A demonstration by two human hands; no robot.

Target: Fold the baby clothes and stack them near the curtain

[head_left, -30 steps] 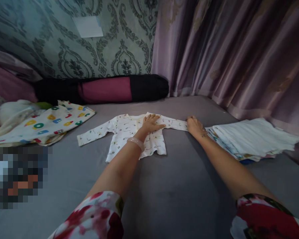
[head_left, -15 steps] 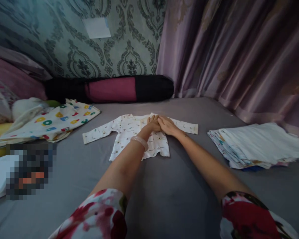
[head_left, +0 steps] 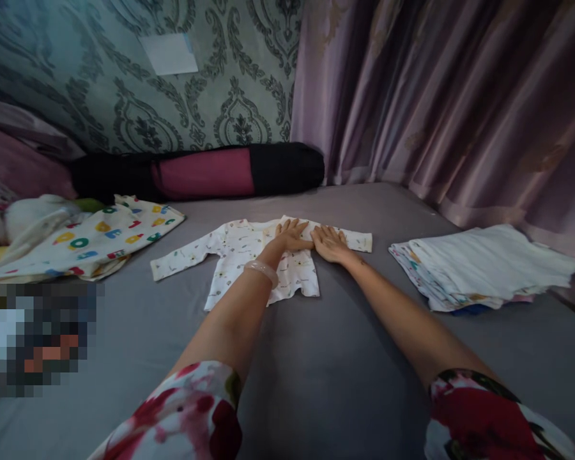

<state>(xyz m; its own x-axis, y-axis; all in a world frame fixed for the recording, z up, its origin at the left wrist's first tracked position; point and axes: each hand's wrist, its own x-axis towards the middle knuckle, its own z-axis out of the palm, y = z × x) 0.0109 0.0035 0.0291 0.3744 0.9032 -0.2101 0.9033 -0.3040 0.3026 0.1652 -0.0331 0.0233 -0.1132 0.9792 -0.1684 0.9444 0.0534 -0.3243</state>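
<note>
A small white long-sleeved baby shirt (head_left: 239, 255) with a tiny print lies spread on the grey bed sheet, its sleeves stretched out to both sides. My left hand (head_left: 290, 237) rests flat on the upper right part of the shirt's body, fingers spread. Beside it, my right hand (head_left: 330, 243) lies flat where the right sleeve joins the body, fingers also apart. The hands are close together at the thumbs. Part of the shirt's front is covered by my left hand and forearm, which wears a pale bangle (head_left: 263, 273).
To the right lies a stack of folded clothes (head_left: 489, 265). A cloth with colourful letters (head_left: 110, 233) is at the left, near a pale plush-looking thing (head_left: 36, 214). A long black and maroon bag (head_left: 201, 172) lies along the wall. Curtains (head_left: 388, 96) hang at the right.
My right hand has moved right, off my left hand and toward the sleeve. My left hand's fingers have spread on the shirt. The view has shifted slightly.
</note>
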